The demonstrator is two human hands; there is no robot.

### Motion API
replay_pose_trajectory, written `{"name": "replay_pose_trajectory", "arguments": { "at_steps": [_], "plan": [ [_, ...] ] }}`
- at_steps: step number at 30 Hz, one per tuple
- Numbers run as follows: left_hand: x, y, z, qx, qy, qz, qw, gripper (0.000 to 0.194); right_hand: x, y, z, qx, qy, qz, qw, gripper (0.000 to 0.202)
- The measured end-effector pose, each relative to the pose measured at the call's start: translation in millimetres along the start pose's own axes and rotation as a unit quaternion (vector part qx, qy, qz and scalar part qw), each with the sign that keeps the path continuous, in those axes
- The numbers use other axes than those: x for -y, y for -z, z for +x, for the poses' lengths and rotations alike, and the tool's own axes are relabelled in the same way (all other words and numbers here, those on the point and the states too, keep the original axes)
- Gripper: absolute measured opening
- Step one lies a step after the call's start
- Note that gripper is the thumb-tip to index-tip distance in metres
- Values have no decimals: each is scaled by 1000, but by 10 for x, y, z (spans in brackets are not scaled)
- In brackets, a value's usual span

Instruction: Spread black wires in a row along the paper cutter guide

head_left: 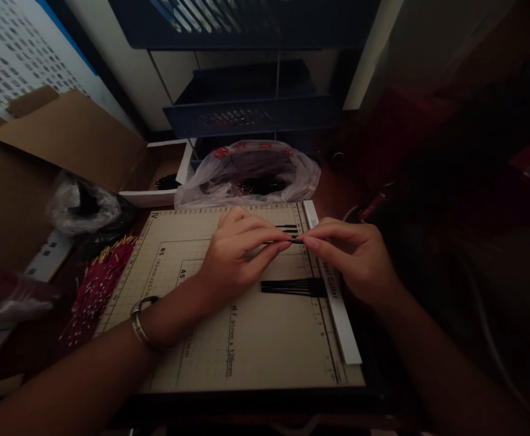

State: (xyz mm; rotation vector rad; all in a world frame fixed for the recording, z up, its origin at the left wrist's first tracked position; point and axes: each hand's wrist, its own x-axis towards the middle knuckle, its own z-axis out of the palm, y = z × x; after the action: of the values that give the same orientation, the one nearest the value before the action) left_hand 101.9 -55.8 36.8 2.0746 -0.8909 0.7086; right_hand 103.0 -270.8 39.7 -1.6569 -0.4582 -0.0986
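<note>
1. Left hand [238, 248] and right hand [360, 257]: fingertips pinched on a thin, dark strand [295, 241], nearly meeting above the beige, gridded cutter board [274, 345].
2. Judgement: light pinch, strand straight, no twist; steady with left, adjust with right.
3. Bunch of slim black cords [287, 287] lies nearer the wearer, by the long white rail [344, 330]. Best not brushed askew.
</note>
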Motion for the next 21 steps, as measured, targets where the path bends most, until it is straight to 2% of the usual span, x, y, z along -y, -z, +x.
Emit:
{"name": "replay_pose_trajectory", "arguments": {
  "at_steps": [2, 4, 7, 9, 14, 21],
  "plan": [
    [9, 0, -1, 14, -3, 22, 1000, 2, -18, -11, -2, -26, -3, -11, 1000, 7],
    [27, -7, 1, 40, -12, 61, 997, 6, -44, -21, 4, -80, -16, -28, 996, 8],
    [64, -35, 9, 78, -20, 118, 990, 12, -88, -24, 23, -162, -58, -49, 984, 9],
    [89, -64, 15, 98, -14, 141, 985, 12, -111, -22, 35, -188, -82, -55, 977, 9],
    [112, -126, 27, 125, 13, 164, 978, 9, -116, -36, 41, -185, -76, -79, 977, 13],
    [123, -147, 24, 133, 42, 158, 978, 9, -98, -59, 42, -186, -64, -89, 976, 15]
  ]
}}
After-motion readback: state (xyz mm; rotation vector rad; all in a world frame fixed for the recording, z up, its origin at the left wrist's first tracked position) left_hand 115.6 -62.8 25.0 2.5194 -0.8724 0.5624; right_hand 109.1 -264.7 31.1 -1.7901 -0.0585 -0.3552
